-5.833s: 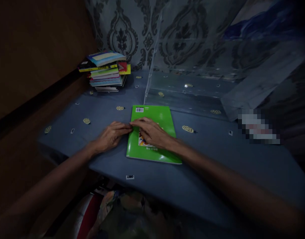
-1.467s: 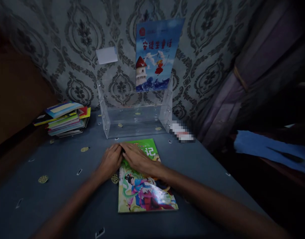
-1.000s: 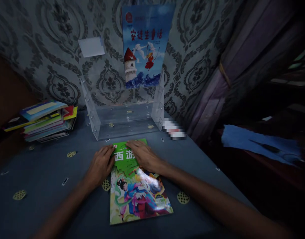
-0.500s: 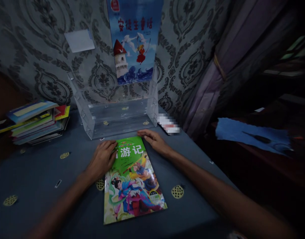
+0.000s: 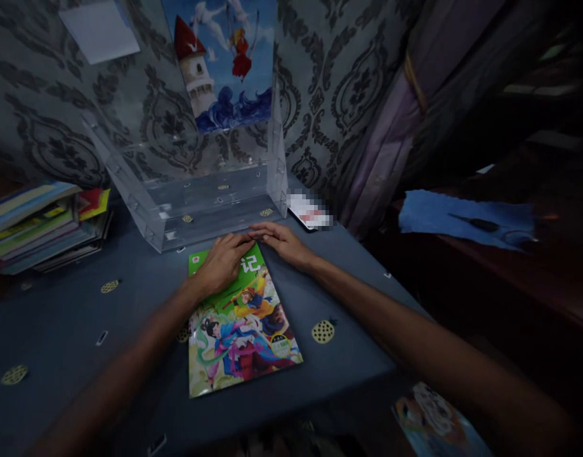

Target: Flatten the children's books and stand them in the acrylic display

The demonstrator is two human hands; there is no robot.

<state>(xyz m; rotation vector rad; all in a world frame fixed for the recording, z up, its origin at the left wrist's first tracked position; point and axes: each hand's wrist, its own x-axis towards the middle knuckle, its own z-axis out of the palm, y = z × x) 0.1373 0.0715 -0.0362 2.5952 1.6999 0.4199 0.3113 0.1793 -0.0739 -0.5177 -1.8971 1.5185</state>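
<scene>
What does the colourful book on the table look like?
The picture book is thin and glossy, green on top, with cartoon figures on its cover. It lies closed, face up, on the blue tablecloth. The left hand rests flat on its top part; the right hand lies at its top right corner.

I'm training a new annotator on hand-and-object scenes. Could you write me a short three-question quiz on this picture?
1. True or false: the left hand lies flat on the top end of the green picture book.
2. Where is the stack of books? A) on the table, left of the clear stand; B) inside the stand; C) on the picture book.
3. Fill in: the upright book in the clear stand has a mostly ____ cover.
Key: 1 true; 2 A; 3 blue.
</scene>
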